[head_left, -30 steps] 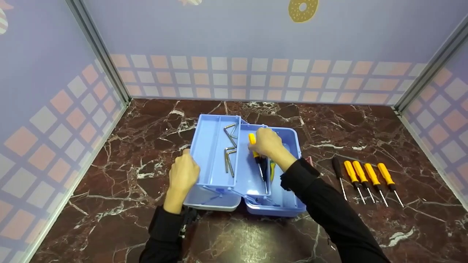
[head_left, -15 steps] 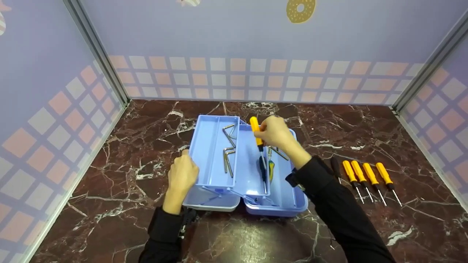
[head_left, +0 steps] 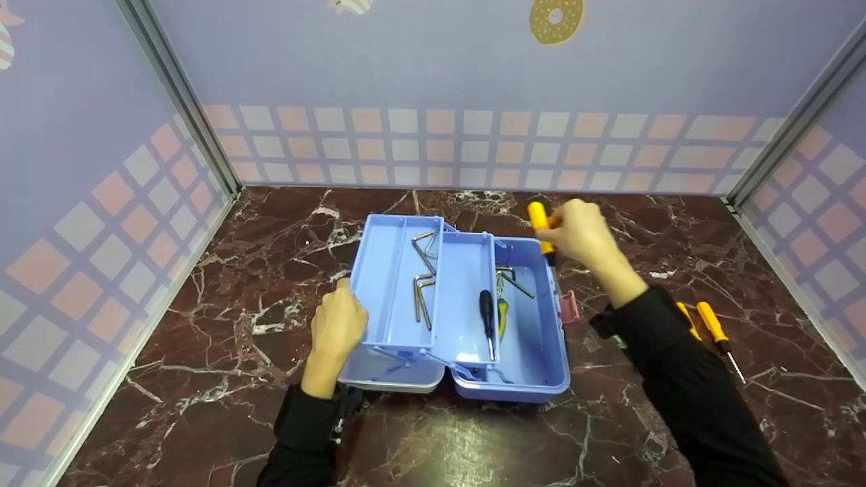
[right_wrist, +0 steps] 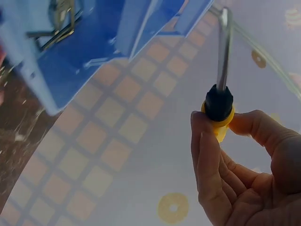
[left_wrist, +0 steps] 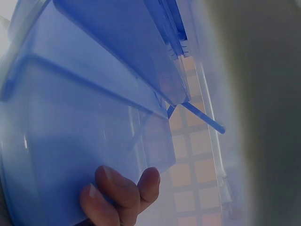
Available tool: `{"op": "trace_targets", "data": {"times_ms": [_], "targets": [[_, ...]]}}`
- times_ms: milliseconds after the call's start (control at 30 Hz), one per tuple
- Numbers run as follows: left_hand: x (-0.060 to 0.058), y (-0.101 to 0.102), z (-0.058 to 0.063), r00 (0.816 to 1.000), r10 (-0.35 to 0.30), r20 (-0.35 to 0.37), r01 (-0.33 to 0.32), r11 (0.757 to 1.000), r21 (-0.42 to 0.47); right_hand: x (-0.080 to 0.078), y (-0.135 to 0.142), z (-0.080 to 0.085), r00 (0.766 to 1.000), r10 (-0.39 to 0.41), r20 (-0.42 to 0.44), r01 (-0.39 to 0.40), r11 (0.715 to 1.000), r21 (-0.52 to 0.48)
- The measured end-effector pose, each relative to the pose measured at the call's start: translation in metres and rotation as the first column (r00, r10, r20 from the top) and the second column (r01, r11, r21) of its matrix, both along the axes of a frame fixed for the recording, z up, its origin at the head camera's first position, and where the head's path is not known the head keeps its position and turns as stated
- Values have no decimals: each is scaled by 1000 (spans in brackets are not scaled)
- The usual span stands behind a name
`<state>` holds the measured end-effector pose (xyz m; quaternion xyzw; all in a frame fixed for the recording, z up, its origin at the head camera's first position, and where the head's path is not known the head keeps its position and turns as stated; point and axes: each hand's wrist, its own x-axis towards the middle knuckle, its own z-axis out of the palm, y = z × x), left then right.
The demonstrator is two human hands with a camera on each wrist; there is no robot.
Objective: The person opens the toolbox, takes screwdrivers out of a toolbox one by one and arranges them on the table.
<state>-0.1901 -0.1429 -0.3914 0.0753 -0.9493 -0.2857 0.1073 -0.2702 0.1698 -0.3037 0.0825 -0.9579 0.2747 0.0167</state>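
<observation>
A blue toolbox [head_left: 541,391] stands unfolded in the head view. My left hand [head_left: 339,321] grips the left side of its upper tray [head_left: 372,284]; in the left wrist view the fingers [left_wrist: 113,183] curl against the translucent blue plastic. Beyond the box's far right corner, my right hand [head_left: 585,233] pinches a yellow-handled screwdriver [head_left: 538,216], handle up. Its metal shaft [right_wrist: 225,52] shows in the right wrist view. Several hex keys [head_left: 424,301] lie in the upper tray. A black-handled screwdriver [head_left: 486,310] lies in the middle tray. Yellow-green-handled pliers [head_left: 503,316] lie in the bottom compartment, partly hidden.
On the marble tabletop [head_left: 223,379] at right lies a yellow screwdriver [head_left: 712,325]; another yellow handle [head_left: 689,319] is partly covered by my right sleeve. A pink latch [head_left: 570,306] juts from the box's right side. Patterned walls [head_left: 473,149] enclose the back and sides.
My right hand has lifted the yellow-handled screwdriver out of the middle tray and carried it right, past the box's far right corner. The left hand has stayed in place.
</observation>
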Motion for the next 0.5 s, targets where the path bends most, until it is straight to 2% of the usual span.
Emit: {"op": "trace_targets", "data": {"times_ms": [200, 333, 500], "targets": [[-1, -1, 1, 1000, 1, 1, -1, 1000, 7, -2, 34, -5, 998, -64, -30, 65, 996, 64], [-1, -1, 1, 1000, 3, -2, -3, 1000, 3, -5, 54, -20, 993, -110, -38, 113, 987, 117], [0, 0, 0, 1000, 2, 5, -2, 1000, 5, -5, 75, -45, 989, -144, 22, 138, 974, 180]]}}
